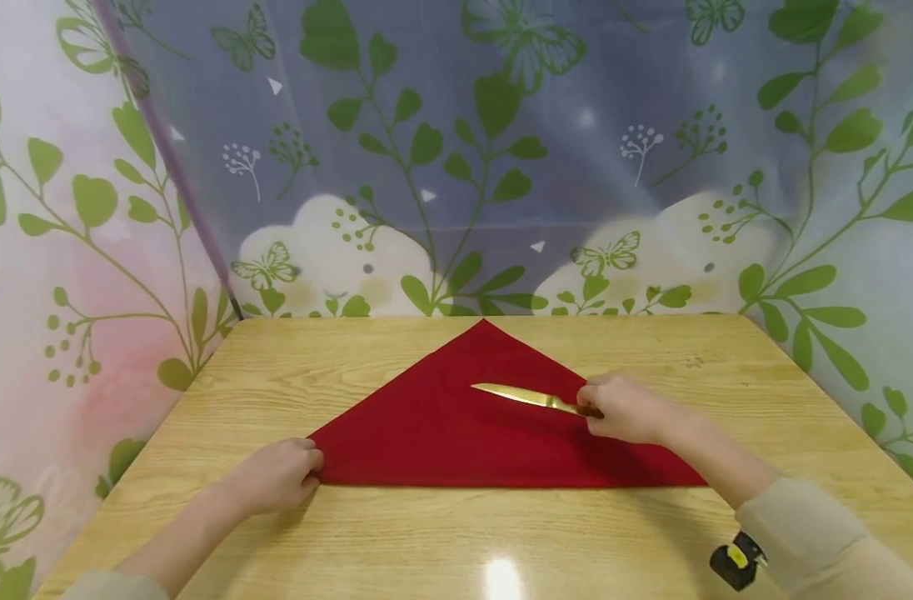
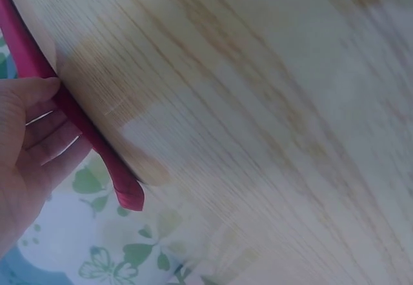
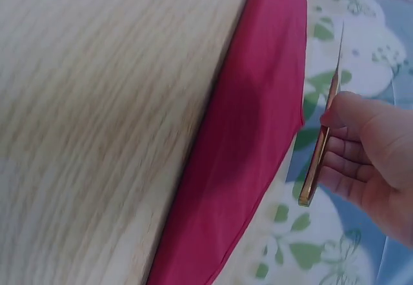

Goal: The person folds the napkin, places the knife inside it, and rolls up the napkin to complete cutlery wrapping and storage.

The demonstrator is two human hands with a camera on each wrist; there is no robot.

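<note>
A red cloth [image 1: 441, 425] lies folded in a triangle on the table, its peak toward the back edge and its long side toward me. My left hand [image 1: 280, 473] pinches the cloth near its left corner; in the left wrist view the thumb and fingers [image 2: 48, 88] hold the red edge between them. Over the right half of the cloth, my right hand [image 1: 625, 408] grips a knife [image 1: 524, 395] by its brown handle, the gold blade pointing left. The right wrist view shows the knife [image 3: 316, 149] raised above the cloth, casting a shadow with the hand.
The light wooden table [image 1: 396, 542] runs up to a printed curtain [image 1: 456, 167] with leaves and butterflies behind it, and more of the same fabric hangs at both sides. A small black object with a yellow patch [image 1: 737, 560] shows beside my right sleeve.
</note>
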